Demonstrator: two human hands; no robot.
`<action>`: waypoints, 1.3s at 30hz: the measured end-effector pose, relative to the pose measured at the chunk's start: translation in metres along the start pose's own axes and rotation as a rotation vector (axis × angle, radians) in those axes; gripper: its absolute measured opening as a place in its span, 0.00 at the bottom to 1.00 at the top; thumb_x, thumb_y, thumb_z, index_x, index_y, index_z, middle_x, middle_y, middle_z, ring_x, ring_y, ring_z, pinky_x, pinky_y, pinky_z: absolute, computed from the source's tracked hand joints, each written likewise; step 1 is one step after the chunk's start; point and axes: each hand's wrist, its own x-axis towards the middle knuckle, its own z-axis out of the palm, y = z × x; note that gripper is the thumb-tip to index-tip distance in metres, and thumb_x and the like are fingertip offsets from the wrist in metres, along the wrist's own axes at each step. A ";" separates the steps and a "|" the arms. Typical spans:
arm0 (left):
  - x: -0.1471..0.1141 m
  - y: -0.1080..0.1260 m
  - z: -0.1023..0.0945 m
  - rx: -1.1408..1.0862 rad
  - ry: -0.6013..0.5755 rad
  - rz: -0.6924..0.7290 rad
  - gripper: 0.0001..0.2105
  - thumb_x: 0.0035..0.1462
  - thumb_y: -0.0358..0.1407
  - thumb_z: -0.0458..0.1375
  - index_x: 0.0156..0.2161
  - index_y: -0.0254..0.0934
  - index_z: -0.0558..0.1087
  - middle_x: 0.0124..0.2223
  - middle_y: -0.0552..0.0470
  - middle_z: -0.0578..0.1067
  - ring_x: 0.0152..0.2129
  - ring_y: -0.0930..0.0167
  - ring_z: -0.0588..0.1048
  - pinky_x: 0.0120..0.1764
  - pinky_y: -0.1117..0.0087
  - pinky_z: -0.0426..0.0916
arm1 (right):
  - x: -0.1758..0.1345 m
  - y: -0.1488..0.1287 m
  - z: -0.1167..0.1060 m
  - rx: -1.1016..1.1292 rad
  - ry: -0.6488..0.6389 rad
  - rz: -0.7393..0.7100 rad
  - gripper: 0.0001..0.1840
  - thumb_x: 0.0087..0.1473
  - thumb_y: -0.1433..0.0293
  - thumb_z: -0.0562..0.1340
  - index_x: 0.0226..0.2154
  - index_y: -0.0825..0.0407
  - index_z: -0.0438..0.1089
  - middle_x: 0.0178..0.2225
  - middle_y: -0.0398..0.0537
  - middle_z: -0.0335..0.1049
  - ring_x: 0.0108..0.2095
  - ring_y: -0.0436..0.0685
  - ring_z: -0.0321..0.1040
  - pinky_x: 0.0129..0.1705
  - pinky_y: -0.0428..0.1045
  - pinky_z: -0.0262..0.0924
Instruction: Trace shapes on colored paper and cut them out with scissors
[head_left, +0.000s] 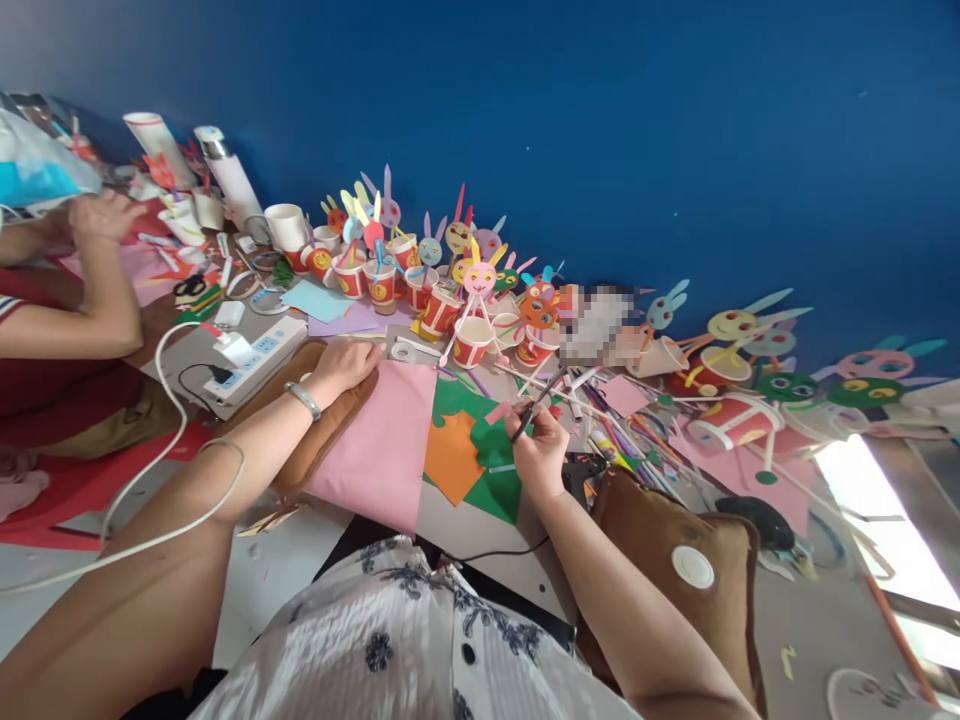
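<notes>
Pink paper is what lies nearest the left hand [349, 365]: a large pink sheet [379, 440] is spread on the table [442, 520], just to the right of that wrist, with its far left corner met by the fingertips. Those fingers are bent and held close together; whether the corner is pinched or only pressed cannot be told. In the right hand [541, 450], well apart from the left, dark scissors [523, 424] are gripped, the fingers being curled round the handles; how far the blades are parted cannot be made out. Their long axis is slanted away from the body and to the right, so the pink sheet is left on the opposite side, nearer the left hand.

Between the two, an orange piece [454, 455] is laid on a green sheet [499, 497], closer to the right hand and to its left. Its upper edge is cut into notches and curves, while its lower end is drawn to a point. A small pink scrap [495, 412] is seen beside the right fingertips, though whether it is held is unclear. The pink sheet itself is plain, pale and smooth, with a straight right edge.
</notes>
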 end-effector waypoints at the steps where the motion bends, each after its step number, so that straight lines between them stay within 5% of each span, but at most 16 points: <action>1: 0.000 0.000 0.000 -0.003 0.002 0.002 0.26 0.68 0.45 0.41 0.29 0.33 0.75 0.31 0.37 0.77 0.32 0.62 0.76 0.39 0.62 0.64 | 0.000 0.002 0.000 0.002 -0.003 0.003 0.07 0.50 0.67 0.64 0.26 0.51 0.67 0.27 0.42 0.67 0.30 0.52 0.64 0.37 0.49 0.60; 10: 0.010 0.010 -0.005 -0.106 -0.053 0.163 0.18 0.64 0.37 0.47 0.29 0.34 0.75 0.33 0.40 0.77 0.34 0.62 0.75 0.40 0.64 0.64 | 0.003 0.001 -0.004 0.015 -0.028 0.031 0.07 0.49 0.65 0.65 0.27 0.52 0.70 0.27 0.44 0.69 0.29 0.52 0.64 0.33 0.48 0.60; 14: 0.020 0.045 -0.022 -0.235 -0.187 0.297 0.11 0.55 0.35 0.58 0.24 0.34 0.74 0.25 0.44 0.75 0.27 0.64 0.74 0.34 0.66 0.64 | 0.009 -0.009 -0.005 -0.002 -0.039 0.035 0.08 0.47 0.65 0.67 0.26 0.52 0.70 0.26 0.43 0.69 0.28 0.53 0.64 0.33 0.48 0.60; 18: 0.021 0.090 -0.025 -0.471 -0.276 0.468 0.13 0.55 0.45 0.62 0.39 0.38 0.77 0.37 0.50 0.79 0.28 0.72 0.74 0.32 0.72 0.64 | 0.015 -0.013 -0.003 -0.008 -0.041 0.061 0.08 0.46 0.65 0.68 0.26 0.51 0.70 0.28 0.43 0.69 0.30 0.53 0.65 0.35 0.48 0.60; 21: 0.015 0.112 -0.009 -1.028 -0.417 0.409 0.22 0.47 0.48 0.68 0.45 0.35 0.76 0.44 0.46 0.78 0.23 0.77 0.69 0.28 0.73 0.63 | 0.016 -0.014 -0.001 -0.004 -0.067 0.094 0.10 0.45 0.65 0.69 0.25 0.52 0.70 0.28 0.44 0.69 0.30 0.53 0.64 0.33 0.48 0.60; 26: 0.007 0.125 0.012 -1.426 -0.692 0.233 0.27 0.42 0.50 0.70 0.43 0.32 0.76 0.38 0.47 0.77 0.18 0.82 0.60 0.23 0.75 0.55 | 0.014 -0.017 0.002 0.010 -0.111 0.162 0.12 0.45 0.62 0.70 0.26 0.52 0.71 0.25 0.43 0.68 0.26 0.52 0.61 0.29 0.47 0.58; 32: 0.001 0.130 0.010 -1.636 -0.776 0.214 0.19 0.50 0.48 0.65 0.37 0.32 0.75 0.28 0.52 0.75 0.19 0.80 0.63 0.24 0.75 0.53 | 0.010 -0.016 0.012 0.061 -0.148 0.281 0.17 0.43 0.56 0.71 0.23 0.52 0.71 0.24 0.43 0.68 0.25 0.51 0.61 0.27 0.47 0.58; 39: -0.005 0.132 0.016 -1.590 -0.726 0.204 0.18 0.51 0.49 0.64 0.30 0.33 0.72 0.25 0.54 0.72 0.19 0.79 0.61 0.24 0.73 0.53 | 0.001 -0.018 0.024 0.093 -0.113 0.344 0.21 0.45 0.52 0.69 0.22 0.52 0.71 0.20 0.43 0.67 0.22 0.50 0.60 0.25 0.47 0.57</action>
